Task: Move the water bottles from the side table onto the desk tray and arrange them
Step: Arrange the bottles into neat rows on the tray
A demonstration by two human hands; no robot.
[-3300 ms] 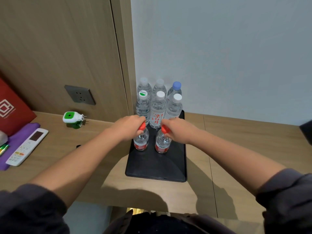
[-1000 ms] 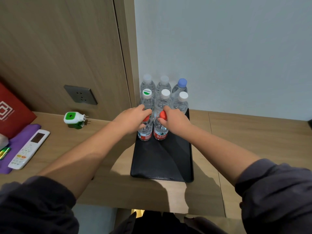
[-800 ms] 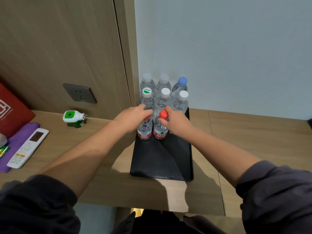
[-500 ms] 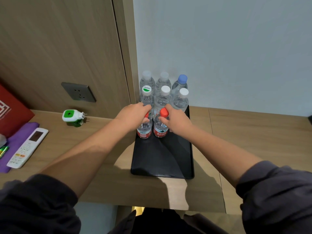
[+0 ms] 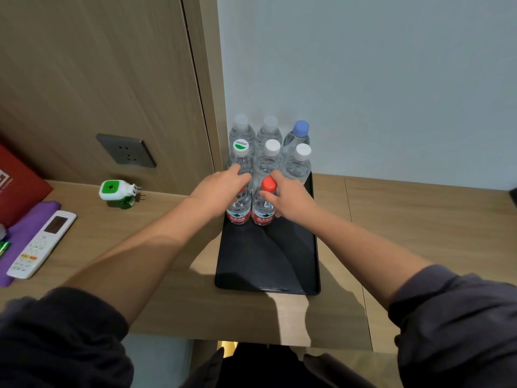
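A black tray [image 5: 268, 261] lies on the wooden desk against the wall. Several clear water bottles stand upright in two rows at its far end, one with a blue cap [image 5: 300, 127], one with a green-marked cap [image 5: 240, 145]. In front of them stand two red-capped bottles side by side. My left hand [image 5: 221, 189] covers the top of the left red-capped bottle [image 5: 238, 208], hiding its cap. My right hand [image 5: 288, 194] grips the neck of the right red-capped bottle [image 5: 263, 208], whose cap shows above my fingers.
A green and white plug-in device [image 5: 117, 191] sits left of the tray under a grey wall socket [image 5: 126, 150]. A white remote [image 5: 42, 243] lies on a purple cloth [image 5: 28, 219] at far left, beside a red box [image 5: 19, 189]. The tray's near half is bare.
Both hands have pushed the two red-capped bottles back along the tray until they stand close together right in front of the second row.
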